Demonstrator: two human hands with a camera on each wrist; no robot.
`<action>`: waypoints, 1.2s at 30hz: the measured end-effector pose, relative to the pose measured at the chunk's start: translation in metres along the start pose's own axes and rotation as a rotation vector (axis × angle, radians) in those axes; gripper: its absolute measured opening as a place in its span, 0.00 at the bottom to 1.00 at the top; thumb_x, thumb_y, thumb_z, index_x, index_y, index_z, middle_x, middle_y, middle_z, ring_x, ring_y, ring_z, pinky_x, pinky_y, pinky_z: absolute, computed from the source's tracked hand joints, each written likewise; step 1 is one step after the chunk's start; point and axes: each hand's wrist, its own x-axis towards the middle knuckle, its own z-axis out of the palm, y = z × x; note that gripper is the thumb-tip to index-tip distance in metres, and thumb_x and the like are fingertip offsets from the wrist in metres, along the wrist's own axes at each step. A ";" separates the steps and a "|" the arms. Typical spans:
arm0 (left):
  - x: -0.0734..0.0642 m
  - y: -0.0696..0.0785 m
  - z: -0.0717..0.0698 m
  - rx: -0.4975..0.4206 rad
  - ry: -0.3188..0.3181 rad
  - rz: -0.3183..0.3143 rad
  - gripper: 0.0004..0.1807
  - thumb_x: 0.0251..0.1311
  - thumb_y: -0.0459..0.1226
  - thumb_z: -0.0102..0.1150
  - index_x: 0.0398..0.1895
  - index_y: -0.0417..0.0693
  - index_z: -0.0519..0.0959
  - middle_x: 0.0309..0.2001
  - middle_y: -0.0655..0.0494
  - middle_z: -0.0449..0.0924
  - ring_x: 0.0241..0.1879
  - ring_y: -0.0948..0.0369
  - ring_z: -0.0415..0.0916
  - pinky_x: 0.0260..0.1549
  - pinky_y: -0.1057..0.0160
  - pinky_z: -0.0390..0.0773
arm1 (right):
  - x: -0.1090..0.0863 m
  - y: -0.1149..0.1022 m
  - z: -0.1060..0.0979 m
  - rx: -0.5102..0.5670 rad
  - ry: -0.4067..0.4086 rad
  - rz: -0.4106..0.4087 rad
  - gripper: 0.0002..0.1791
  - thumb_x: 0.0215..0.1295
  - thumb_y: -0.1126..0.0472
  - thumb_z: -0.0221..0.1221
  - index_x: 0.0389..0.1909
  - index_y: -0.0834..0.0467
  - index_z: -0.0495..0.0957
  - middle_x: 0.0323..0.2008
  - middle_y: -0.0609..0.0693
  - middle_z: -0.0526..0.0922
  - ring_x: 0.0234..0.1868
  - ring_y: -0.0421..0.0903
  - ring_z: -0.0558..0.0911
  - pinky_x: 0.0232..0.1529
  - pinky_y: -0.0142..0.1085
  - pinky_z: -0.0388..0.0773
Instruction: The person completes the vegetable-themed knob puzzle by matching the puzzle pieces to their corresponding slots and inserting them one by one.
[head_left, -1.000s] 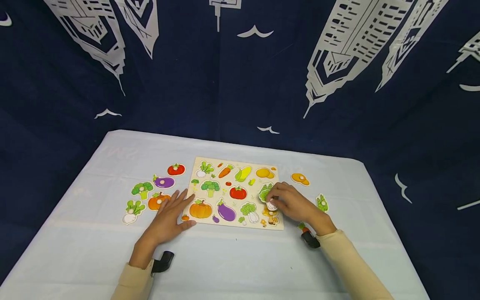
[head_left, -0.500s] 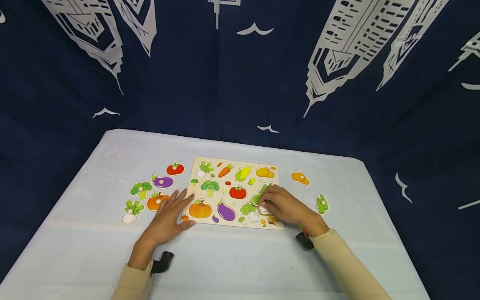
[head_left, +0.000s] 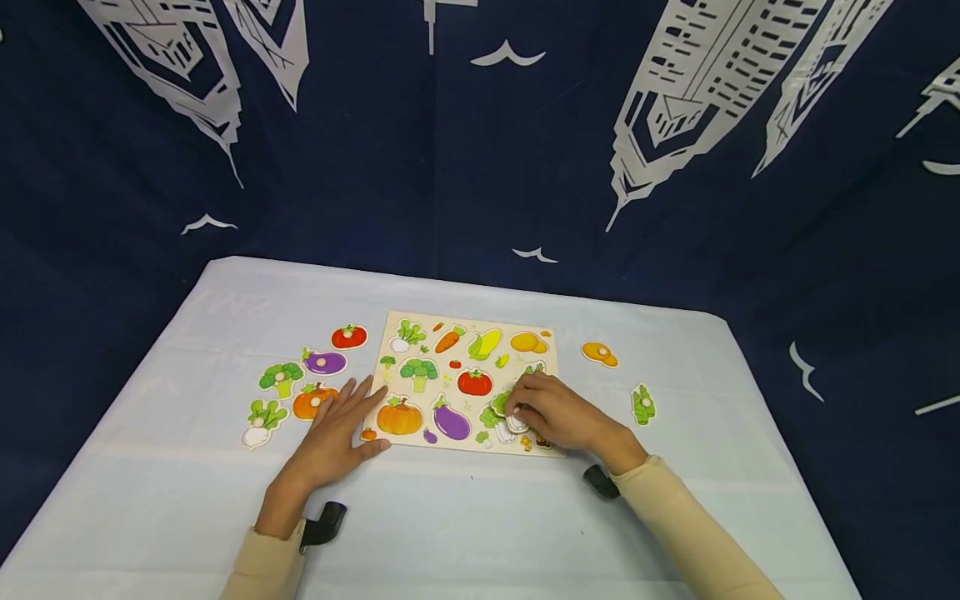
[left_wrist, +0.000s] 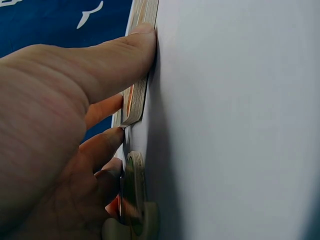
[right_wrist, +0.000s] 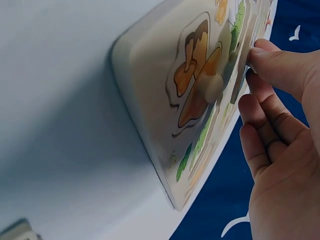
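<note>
My right hand [head_left: 562, 414] pinches a bok choy puzzle piece [head_left: 517, 422] by its knob, low over the bok choy picture at the lower right of the wooden vegetable board [head_left: 442, 451]. In the right wrist view the bok choy piece [right_wrist: 242, 67] is seen edge-on, tilted and partly hidden. A mushroom piece [right_wrist: 200, 97] with a round knob sits on the board's near corner. My left hand [head_left: 333, 437] rests with fingers spread on the board's left edge; its thumb [left_wrist: 125, 55] presses the edge in the left wrist view. The left fingers partly cover a pumpkin piece [head_left: 311, 402].
Left of the board lie knobbed tomato [head_left: 349, 337], eggplant [head_left: 326, 362], broccoli [head_left: 281, 379] and turnip [head_left: 262, 423] pieces. To the right are a potato piece [head_left: 599, 354] and a green piece [head_left: 642, 405]. A dark blue printed cloth [head_left: 450, 167] hangs behind the white table [head_left: 465, 542].
My right hand has moved left and slightly toward me across the board with the bok choy piece, to the bok choy picture. The left hand stays on the board's edge.
</note>
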 end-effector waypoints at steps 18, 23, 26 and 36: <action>-0.001 0.000 0.000 0.005 0.006 0.006 0.43 0.55 0.40 0.72 0.75 0.45 0.65 0.78 0.41 0.52 0.79 0.39 0.41 0.75 0.36 0.36 | 0.001 -0.004 0.004 -0.022 0.019 -0.035 0.07 0.70 0.63 0.59 0.44 0.50 0.83 0.44 0.41 0.80 0.51 0.40 0.76 0.63 0.42 0.72; 0.000 0.000 0.001 0.003 0.005 0.011 0.43 0.56 0.40 0.72 0.75 0.45 0.65 0.79 0.41 0.52 0.79 0.39 0.41 0.75 0.36 0.36 | 0.001 -0.003 0.005 -0.035 0.028 -0.047 0.07 0.70 0.63 0.59 0.44 0.50 0.83 0.43 0.41 0.80 0.49 0.40 0.76 0.61 0.42 0.72; 0.000 0.000 0.001 0.001 0.005 0.011 0.43 0.56 0.40 0.72 0.75 0.45 0.65 0.79 0.41 0.52 0.79 0.39 0.41 0.75 0.36 0.36 | 0.001 -0.004 0.006 -0.036 0.028 -0.047 0.07 0.70 0.62 0.60 0.44 0.50 0.83 0.43 0.41 0.79 0.49 0.39 0.76 0.59 0.41 0.73; 0.000 0.001 0.000 0.000 0.004 0.009 0.43 0.56 0.40 0.72 0.75 0.45 0.64 0.78 0.41 0.52 0.79 0.39 0.41 0.74 0.36 0.35 | 0.001 -0.008 0.010 -0.022 0.017 -0.051 0.07 0.69 0.62 0.61 0.43 0.49 0.83 0.43 0.40 0.79 0.49 0.39 0.75 0.57 0.41 0.74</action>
